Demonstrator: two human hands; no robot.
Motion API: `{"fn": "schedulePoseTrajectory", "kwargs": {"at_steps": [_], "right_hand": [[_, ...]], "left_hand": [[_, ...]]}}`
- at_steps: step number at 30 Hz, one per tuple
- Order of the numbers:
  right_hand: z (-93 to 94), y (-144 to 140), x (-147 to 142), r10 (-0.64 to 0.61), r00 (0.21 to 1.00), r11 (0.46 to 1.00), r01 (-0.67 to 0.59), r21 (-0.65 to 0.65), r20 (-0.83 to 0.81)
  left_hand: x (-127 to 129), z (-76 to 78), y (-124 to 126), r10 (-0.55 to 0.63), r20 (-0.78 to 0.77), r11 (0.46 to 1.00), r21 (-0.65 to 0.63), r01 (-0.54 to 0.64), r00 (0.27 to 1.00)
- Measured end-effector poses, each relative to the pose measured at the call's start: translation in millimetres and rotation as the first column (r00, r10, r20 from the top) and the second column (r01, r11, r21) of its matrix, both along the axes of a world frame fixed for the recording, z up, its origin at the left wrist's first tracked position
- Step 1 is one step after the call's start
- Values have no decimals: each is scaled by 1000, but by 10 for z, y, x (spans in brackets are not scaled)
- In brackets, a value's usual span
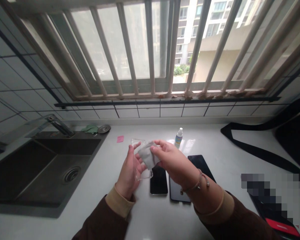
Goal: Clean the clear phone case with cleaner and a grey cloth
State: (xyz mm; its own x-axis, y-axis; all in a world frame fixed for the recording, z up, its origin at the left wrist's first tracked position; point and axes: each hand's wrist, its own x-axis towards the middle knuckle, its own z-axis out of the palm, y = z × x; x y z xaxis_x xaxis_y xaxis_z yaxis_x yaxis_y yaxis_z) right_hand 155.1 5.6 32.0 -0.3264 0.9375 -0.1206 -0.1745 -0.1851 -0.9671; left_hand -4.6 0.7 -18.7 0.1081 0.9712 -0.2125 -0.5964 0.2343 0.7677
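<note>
While left hand (130, 171) grips one clear case (140, 160) | right hand (173, 160) pinches one cloth (147, 156) | three phones (159, 180)

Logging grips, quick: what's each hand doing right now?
Left hand: closed on the clear phone case.
Right hand: closed on the grey cloth, pressed to the case.

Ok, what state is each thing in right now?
Left hand: holds clear phone case.
Right hand: presses grey cloth on the case.
Two phones: flat on the counter, screens dark.
Small bottle: upright, capped.
Sink: no dishes.
</note>
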Motion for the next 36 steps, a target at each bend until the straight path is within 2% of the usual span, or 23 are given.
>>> {"fn": "schedulePoseTrajectory", "kwargs": {"at_steps": [2,3,5,6,8,9,10,13,15,17,20,24,27,31,36], "right_hand": [[-7,95,94,-142,990,989,143,42,-18],[-12,141,154,-212,977,972,210,103,18],[-26,216,276,-382,907,895,314,317,178],[-35,240,324,-465,835,840,312,444,294],[-59,258,370,-562,670,761,190,620,485],[-71,253,365,-562,615,752,103,651,553],[-84,243,345,-537,593,755,21,655,600],[-104,194,238,-417,600,769,-168,617,683],[-94,163,179,-390,591,766,-217,605,706],[-70,138,149,-388,592,766,-220,604,707],[-38,109,138,-381,633,763,-197,616,674],[-43,93,122,-397,674,735,-173,656,623],[-67,107,113,-399,684,726,-171,666,611],[-87,146,130,-370,688,731,-200,653,625],[-78,185,182,-376,672,699,-245,671,638]], "left_hand": [[2,16,-17,-54,-17,998,25,55,998],[6,21,-28,-76,-32,996,34,77,997],[15,21,-51,-129,-57,991,30,131,990],[20,17,-62,-147,-73,988,30,150,986],[28,4,-82,-180,-113,983,26,184,977],[31,-3,-90,-196,-133,979,23,201,972],[34,-9,-95,-210,-148,976,20,216,966],[38,-18,-101,-227,-171,972,25,234,959],[41,-20,-99,-221,-168,973,33,230,961],[44,-21,-98,-225,-168,972,33,233,960],[48,-21,-104,-241,-188,967,36,252,952],[51,-17,-118,-268,-221,958,43,284,938],[56,-14,-122,-288,-224,953,28,301,931],[62,-9,-116,-256,-233,964,12,266,938],[55,-17,-104,-231,-210,970,31,243,950]]}}
